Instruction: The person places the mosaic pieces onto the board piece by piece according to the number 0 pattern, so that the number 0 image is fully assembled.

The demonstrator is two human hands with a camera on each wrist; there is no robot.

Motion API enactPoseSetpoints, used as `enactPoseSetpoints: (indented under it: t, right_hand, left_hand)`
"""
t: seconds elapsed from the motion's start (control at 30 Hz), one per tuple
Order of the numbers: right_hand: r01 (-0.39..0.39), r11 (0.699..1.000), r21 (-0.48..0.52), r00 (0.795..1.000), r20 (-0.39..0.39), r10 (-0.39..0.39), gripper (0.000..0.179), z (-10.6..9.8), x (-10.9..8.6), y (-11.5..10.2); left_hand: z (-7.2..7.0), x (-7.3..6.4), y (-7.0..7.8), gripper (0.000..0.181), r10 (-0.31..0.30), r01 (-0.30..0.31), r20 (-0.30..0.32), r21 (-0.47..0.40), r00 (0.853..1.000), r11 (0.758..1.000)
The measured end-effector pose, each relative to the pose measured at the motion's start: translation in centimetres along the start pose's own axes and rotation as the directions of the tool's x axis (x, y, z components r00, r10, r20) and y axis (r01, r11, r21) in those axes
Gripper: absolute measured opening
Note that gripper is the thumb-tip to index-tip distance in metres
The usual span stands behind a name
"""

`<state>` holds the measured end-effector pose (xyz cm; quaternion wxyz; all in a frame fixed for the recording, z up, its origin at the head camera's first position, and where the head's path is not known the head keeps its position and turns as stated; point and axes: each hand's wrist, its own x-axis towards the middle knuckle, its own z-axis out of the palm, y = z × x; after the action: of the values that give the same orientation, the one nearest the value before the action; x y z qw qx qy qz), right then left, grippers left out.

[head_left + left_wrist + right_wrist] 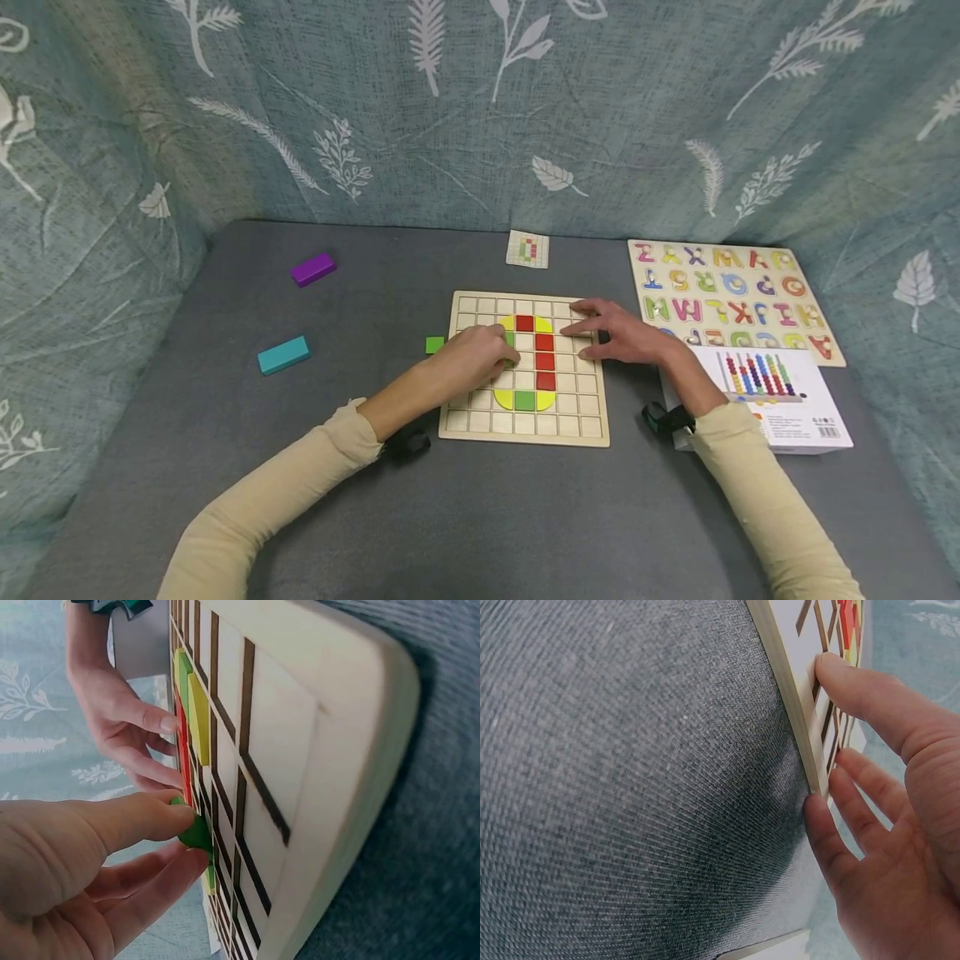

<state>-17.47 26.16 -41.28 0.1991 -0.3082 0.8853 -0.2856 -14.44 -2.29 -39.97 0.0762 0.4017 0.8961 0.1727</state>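
Observation:
A wooden grid board [465, 425] lies on the table, bearing red square tiles [544, 362], yellow rounded corner tiles [503, 399] and green ones, set in an oblong ring. Over the ring's left side, my left hand [472, 360] pinches a green tile [196, 834] between thumb and fingers, right at the grid. My right hand [615, 332] rests on the board's right edge with fingers spread; the right wrist view shows its thumb on the grid and a fingertip at the rim. One more green tile [434, 345] lies just off the board's left edge.
Behind the board is a small pattern card [527, 249]. To the right are an alphabet puzzle board [738, 312] and a white box [806, 417] with an abacus picture. Purple [313, 270] and teal [283, 356] blocks lie at left. A leaf-print curtain [450, 125] hangs behind.

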Motion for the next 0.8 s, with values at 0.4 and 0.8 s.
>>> enactPoseSetpoints:
  t: [0.4, 0.8]
  right_hand:
    - [-0.006, 1.000, 0.010, 1.000, 0.001, 0.006, 0.042, 0.0, -0.1, 0.3]
    - [-0.005, 1.000, 0.010, 1.000, 0.008, 0.005, 0.042, -0.1, 0.1, 0.0]
  left_hand:
    - [-0.1, 0.6, 0.2, 0.012, -0.036, 0.034, 0.052, 0.040, 0.998, 0.999]
    - [-1.4, -4.4, -1.4, 0.023, -0.099, 0.099, -0.003, -0.035, 0.995, 0.994]
